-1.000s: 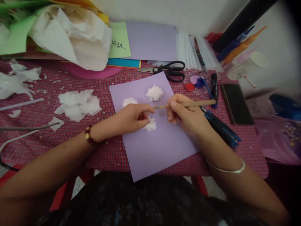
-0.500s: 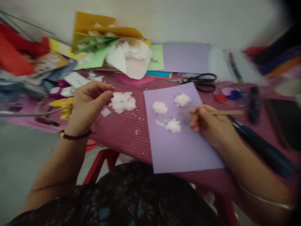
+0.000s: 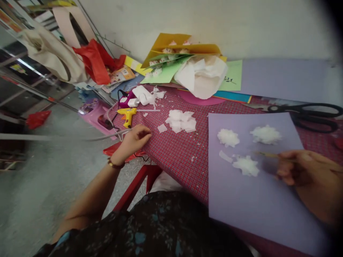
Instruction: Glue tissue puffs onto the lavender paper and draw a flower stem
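Note:
My right hand (image 3: pixel 308 175) is closed on a thin wooden stick (image 3: pixel 268 154), its tip over the purple sheet (image 3: pixel 230 200). Below the tip lie three white ruffled paper flowers (image 3: pixel 245 165) and a small white paper strip (image 3: pixel 225 156). My left hand (image 3: pixel 136 140) is at the table's left edge, just below a yellow glue gun (image 3: pixel 128 116). Its thumb and fingertips are drawn together; anything between them is too small to make out. Right of that hand is a pile of white paper pieces (image 3: pixel 180 121), with one loose square beside it.
Black-handled scissors (image 3: pixel 318 109) lie beyond the purple sheet. Folded green and yellow cards (image 3: pixel 184 44) with small flowers, plus crumpled white paper (image 3: pixel 202 76), stand by the wall. White adapters (image 3: pixel 142 95) sit behind the glue gun. A grey cord crosses near my left wrist.
The view has swung left, so the table's contents appear farther right. My left hand has moved away from the paper pieces to the table's edge. My right hand still holds the stick over the sheet.

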